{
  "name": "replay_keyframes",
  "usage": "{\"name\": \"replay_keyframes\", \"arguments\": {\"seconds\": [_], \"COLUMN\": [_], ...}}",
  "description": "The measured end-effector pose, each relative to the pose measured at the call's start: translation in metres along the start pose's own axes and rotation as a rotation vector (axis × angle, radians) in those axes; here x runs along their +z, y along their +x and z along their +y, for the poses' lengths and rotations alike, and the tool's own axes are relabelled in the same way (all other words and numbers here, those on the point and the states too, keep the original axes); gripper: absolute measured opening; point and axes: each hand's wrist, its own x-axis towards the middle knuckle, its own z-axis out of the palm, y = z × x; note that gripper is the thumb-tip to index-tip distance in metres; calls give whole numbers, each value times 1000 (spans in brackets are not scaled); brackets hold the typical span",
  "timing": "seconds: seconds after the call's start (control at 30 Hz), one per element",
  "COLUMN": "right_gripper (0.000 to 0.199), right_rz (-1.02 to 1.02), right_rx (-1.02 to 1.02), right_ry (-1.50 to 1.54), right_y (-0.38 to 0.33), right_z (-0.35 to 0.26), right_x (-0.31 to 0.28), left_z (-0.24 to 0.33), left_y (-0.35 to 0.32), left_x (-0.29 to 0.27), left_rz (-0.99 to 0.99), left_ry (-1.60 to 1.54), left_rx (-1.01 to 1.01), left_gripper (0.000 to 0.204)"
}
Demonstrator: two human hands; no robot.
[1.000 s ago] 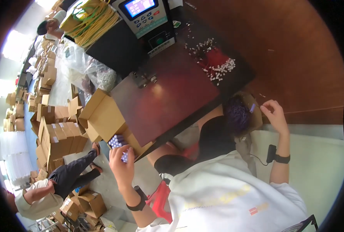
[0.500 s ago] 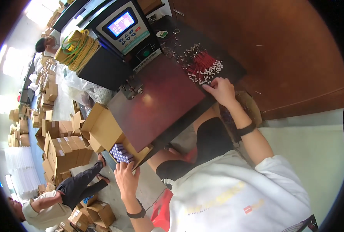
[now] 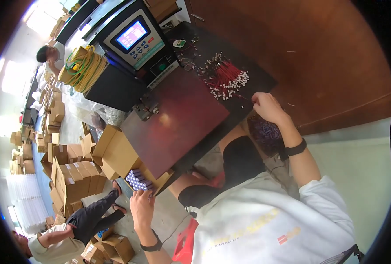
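Left hand (image 3: pixel 142 207) low off the near-left corner of the table (image 3: pixel 178 123), fingers resting on a block of blue-capped cells (image 3: pixel 137 180) standing upright in an open carton (image 3: pixel 129 160); fingers spread over the cell tops, not visibly clamped round any one. Carton butted against the table's left edge, flaps folded out. Black band on that wrist.

Right hand (image 3: pixel 266 106) at the far-right edge of the table, curled loosely, fingertips just beside a heap of red wires (image 3: pixel 225 78) with white plugs; grip on a wire too small to tell. Black band on this wrist too. Just below that hand, off the table's edge, a container of purple cells (image 3: pixel 266 134), beside the knee.

Hands well apart, one at each end of the table.

At the table's far-left end, a machine (image 3: pixel 138 39) with a lit screen and keypad, slanted toward the seat. Small metal fixture (image 3: pixel 146 110) on the tabletop at the machine's foot. Left of the machine, a coil of yellow-green cable (image 3: pixel 83 66) on a black block.

Beyond the table's left side, stacks of brown boxes (image 3: pixel 72 176) across the floor. Another person (image 3: pixel 68 229) crouched among them, near the carton; a third (image 3: pixel 46 55) farther off past the cable coil.
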Motion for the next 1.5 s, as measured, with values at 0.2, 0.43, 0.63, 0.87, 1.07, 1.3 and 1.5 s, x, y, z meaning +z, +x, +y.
{"name": "replay_keyframes", "arguments": {"seconds": [0.2, 0.43, 0.63, 0.87, 1.07, 1.3, 1.5], "right_gripper": [18, 19, 20, 17, 15, 15, 22], "right_rz": [-35, -83, -22, 23, -131, -494, -577], "right_rx": [31, 15, 70, -5, -116, -292, -321], "right_ry": [-143, -146, -83, 564, 779, 800, 657], "right_y": [-3, -5, -5, 5, 14, 42, 63], "right_z": [-3, 14, 23, -8, -89, -147, -173], "right_x": [-19, -24, -41, -53, -61, -37, -14], "left_z": [3, 10, 57, 94, 119, 120, 127], "left_y": [6, 5, 37, 122, 140, 139, 150], "left_x": [-12, -29, -72, -37, -17, -23, -10], "left_rz": [-49, 8, 209, 441, 552, 595, 691], "left_ry": [-15, -23, -309, -836, -961, -857, -911], "left_rx": [22, 30, 10, 94, 7, -19, -47], "left_gripper": [25, 19, 19, 31, 39, 43, 38]}}
